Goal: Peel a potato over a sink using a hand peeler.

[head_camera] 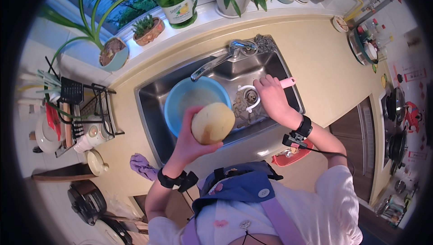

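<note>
A large, pale, mostly peeled potato (213, 120) with a brown patch of skin is gripped in my left hand (186, 138), above the near rim of a blue plastic basin (172, 103). Cloudy water stands in that basin, which sits inside the stainless steel sink (149, 136). Over the right part of the sink, my right hand (273, 101) grasps a peeler (288, 82) with a pink handle and a white head. Below the peeler's head, strips of peel (244, 111) lie around the drain (251, 96). The potato and the peeler are apart.
A chrome faucet (211, 65) reaches over the basin. Left of the sink are a black dish rack (98, 109) and a purple cloth (142, 166). Potted plants and a green soap bottle (177, 8) line the windowsill. A red container (292, 155) is below my right forearm.
</note>
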A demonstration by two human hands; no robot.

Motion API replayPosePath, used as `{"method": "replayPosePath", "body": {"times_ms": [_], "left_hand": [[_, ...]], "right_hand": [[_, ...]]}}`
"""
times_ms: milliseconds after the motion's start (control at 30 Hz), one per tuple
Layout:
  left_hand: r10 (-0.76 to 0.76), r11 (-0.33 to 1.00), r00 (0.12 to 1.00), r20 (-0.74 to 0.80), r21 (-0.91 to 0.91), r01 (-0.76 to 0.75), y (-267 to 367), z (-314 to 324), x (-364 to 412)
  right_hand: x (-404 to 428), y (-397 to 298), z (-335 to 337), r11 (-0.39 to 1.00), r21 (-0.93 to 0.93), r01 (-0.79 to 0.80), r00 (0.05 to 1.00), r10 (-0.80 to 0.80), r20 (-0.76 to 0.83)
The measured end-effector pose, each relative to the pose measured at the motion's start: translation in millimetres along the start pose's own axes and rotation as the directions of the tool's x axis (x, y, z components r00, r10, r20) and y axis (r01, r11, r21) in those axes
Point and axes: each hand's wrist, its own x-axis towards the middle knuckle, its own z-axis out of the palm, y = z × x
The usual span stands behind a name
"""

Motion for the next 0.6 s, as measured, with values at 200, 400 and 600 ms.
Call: {"method": "replayPosePath", "body": {"times_ms": [200, 400, 600], "left_hand": [[-0.142, 0.989, 0.990, 0.010, -0.031, 0.143, -22, -3, 11], [-0.296, 0.940, 0.953, 0.060, -0.157, 0.302, -7, 14, 11], [-0.232, 0.932, 0.968, 0.092, -0.263, 0.249, 2, 6, 3]], "right_hand": [[9, -36, -45, 0.978, 0.206, 0.040, 0.990, -0.011, -0.144], [11, -44, -31, 0.996, 0.071, 0.049, 0.989, -0.038, -0.141], [1, 5, 2, 0.979, -0.199, -0.037, 0.993, 0.013, -0.120]]}}
